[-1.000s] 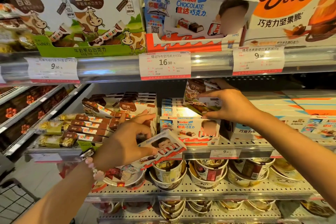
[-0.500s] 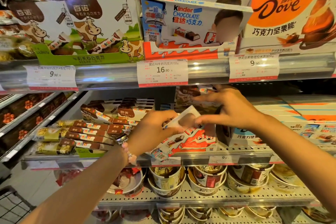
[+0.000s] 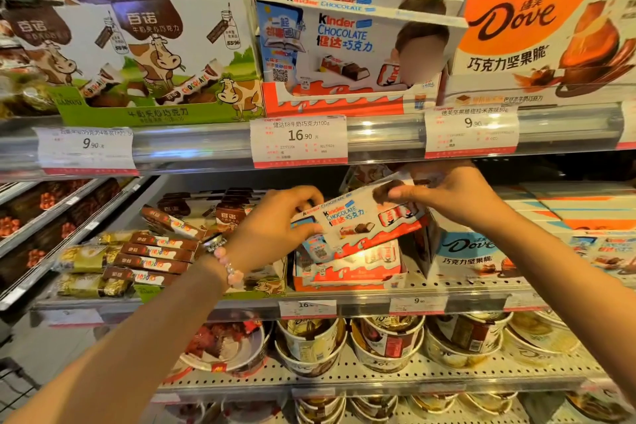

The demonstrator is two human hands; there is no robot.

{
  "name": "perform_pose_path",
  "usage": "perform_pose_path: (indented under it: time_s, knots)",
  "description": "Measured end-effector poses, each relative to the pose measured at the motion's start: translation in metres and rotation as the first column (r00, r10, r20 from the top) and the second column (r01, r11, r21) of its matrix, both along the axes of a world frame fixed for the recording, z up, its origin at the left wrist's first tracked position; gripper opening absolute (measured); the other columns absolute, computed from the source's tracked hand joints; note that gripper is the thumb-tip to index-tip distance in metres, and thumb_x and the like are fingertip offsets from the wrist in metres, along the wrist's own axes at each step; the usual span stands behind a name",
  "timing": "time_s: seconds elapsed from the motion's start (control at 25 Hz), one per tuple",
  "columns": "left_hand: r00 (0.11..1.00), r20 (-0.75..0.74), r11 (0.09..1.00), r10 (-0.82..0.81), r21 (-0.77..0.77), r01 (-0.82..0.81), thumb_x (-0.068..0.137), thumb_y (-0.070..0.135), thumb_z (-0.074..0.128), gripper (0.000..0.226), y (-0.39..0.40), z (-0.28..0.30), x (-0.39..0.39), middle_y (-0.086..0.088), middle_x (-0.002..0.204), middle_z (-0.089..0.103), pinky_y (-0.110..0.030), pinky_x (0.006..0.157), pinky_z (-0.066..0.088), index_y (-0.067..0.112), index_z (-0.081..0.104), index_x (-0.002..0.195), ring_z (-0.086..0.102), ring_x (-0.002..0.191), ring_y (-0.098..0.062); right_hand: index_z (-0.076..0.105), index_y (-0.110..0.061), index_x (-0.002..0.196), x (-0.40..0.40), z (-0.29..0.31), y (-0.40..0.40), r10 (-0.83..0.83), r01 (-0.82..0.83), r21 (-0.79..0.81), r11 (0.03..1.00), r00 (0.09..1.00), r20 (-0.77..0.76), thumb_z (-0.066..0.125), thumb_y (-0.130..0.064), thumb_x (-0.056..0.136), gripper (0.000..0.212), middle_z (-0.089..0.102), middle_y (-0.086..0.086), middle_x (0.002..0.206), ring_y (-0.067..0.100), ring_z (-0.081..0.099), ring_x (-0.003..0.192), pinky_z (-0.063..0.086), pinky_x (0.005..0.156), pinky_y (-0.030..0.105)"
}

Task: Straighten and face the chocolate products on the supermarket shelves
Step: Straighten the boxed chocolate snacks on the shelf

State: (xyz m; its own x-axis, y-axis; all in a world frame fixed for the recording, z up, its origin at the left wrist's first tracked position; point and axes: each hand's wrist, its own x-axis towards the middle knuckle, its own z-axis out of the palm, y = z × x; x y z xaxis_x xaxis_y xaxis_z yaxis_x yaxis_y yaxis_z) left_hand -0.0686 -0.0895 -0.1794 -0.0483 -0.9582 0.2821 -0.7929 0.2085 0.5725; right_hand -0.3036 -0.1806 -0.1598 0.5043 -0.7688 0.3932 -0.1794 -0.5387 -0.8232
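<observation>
with left hand [image 3: 275, 227] and right hand [image 3: 444, 193] both gripping the flat white-and-red kinder chocolate box [image 3: 358, 224], best levelled, label forward, onto the open red-and-white display tray [image 3: 347, 277]

Change over one second. The Kinder Chocolate box [image 3: 358, 224], earlier held low by the left hand [image 3: 275, 227] alone, below the front edge of the middle shelf [image 3: 447, 299], has been raised and now lies tilted, front face towards the viewer, over the Kinder display tray [image 3: 347, 272]. The right hand [image 3: 444, 193] has left the packet at the back of the shelf and now pinches the box's upper right end.
</observation>
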Motion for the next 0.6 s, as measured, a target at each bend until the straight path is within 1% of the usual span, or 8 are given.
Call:
perform_pose_path:
  time_s: [0.08,0.12,0.2,0.28,0.4,0.48,0.56,0.6]
  knots:
    - [0.998,0.049,1.0,-0.029,0.007,0.029,0.085,0.011,0.064,0.025,-0.004,0.002,0.003,0.009,0.101,0.062,-0.029,0.076,0.056,0.016,0.06,0.109,0.061,0.097,-0.007,0.063,-0.026,0.089,-0.002,-0.001,-0.003,0.0,0.0,-0.01,1.0,1.0,-0.018,0.077,-0.011,0.07,0.027,0.065,-0.017,0.089,-0.015,0.061,0.08,0.044,0.065,0.001]
    - [0.995,0.083,0.998,-0.048,0.033,0.046,0.086,0.01,0.062,0.025,-0.006,0.003,0.004,0.007,0.104,0.063,-0.027,0.077,0.056,0.017,0.06,0.11,0.061,0.098,-0.008,0.063,-0.027,0.092,-0.002,-0.003,-0.004,-0.011,0.012,-0.012,1.0,1.0,0.007,0.075,-0.013,0.073,0.026,0.065,-0.018,0.092,-0.013,0.061,0.084,0.043,0.068,0.001]
    - [0.983,0.171,0.994,-0.072,0.088,0.057,0.088,0.011,0.059,0.022,-0.01,0.0,0.006,0.003,0.108,0.065,-0.025,0.076,0.054,0.018,0.059,0.109,0.062,0.099,-0.01,0.061,-0.028,0.096,-0.004,-0.005,-0.008,-0.083,0.085,-0.031,0.996,0.995,0.051,0.066,-0.015,0.084,0.019,0.062,-0.021,0.094,-0.009,0.059,0.087,0.04,0.071,-0.002]
    - [0.974,0.214,0.992,-0.073,0.113,0.05,0.089,0.013,0.058,0.019,-0.013,-0.005,0.006,0.001,0.11,0.066,-0.023,0.073,0.053,0.019,0.058,0.107,0.063,0.099,-0.012,0.059,-0.026,0.101,-0.004,-0.006,-0.012,-0.145,0.147,-0.04,0.988,0.988,0.06,0.06,-0.011,0.089,0.02,0.059,-0.017,0.096,-0.007,0.054,0.09,0.04,0.072,-0.001]
    - [0.977,0.205,0.993,-0.064,0.108,0.042,0.089,0.014,0.057,0.017,-0.019,-0.009,0.002,-0.001,0.112,0.065,-0.017,0.069,0.052,0.018,0.056,0.106,0.063,0.101,-0.013,0.056,-0.022,0.103,-0.003,-0.008,-0.015,-0.171,0.172,-0.014,0.985,0.984,0.046,0.056,0.0,0.087,0.026,0.059,-0.005,0.099,0.008,0.055,0.095,0.042,0.071,0.004]
    - [0.979,0.199,0.991,-0.047,0.135,0.02,0.089,0.014,0.058,0.019,-0.022,-0.009,0.001,-0.001,0.115,0.063,-0.019,0.07,0.053,0.017,0.056,0.107,0.061,0.105,-0.015,0.057,-0.019,0.104,-0.002,-0.007,-0.016,-0.169,0.169,-0.014,0.985,0.985,0.033,0.056,0.001,0.087,0.026,0.06,0.001,0.102,0.013,0.056,0.099,0.043,0.076,0.011]
    - [0.968,0.252,0.981,-0.01,0.192,-0.04,0.088,0.016,0.06,0.024,-0.024,-0.011,0.003,-0.001,0.119,0.059,-0.022,0.074,0.051,0.017,0.055,0.111,0.057,0.109,-0.016,0.058,-0.016,0.105,-0.002,-0.005,-0.018,-0.188,0.188,-0.062,0.98,0.982,0.005,0.056,-0.001,0.087,0.024,0.061,0.005,0.105,0.017,0.057,0.102,0.045,0.08,0.019]
    - [0.952,0.305,0.976,0.009,0.204,-0.075,0.088,0.019,0.061,0.027,-0.024,-0.014,0.004,-0.001,0.12,0.058,-0.023,0.076,0.048,0.018,0.055,0.114,0.054,0.11,-0.016,0.058,-0.017,0.105,-0.001,-0.004,-0.018,-0.205,0.204,-0.084,0.975,0.979,-0.004,0.056,-0.002,0.087,0.023,0.06,0.006,0.106,0.018,0.056,0.102,0.044,0.08,0.019]
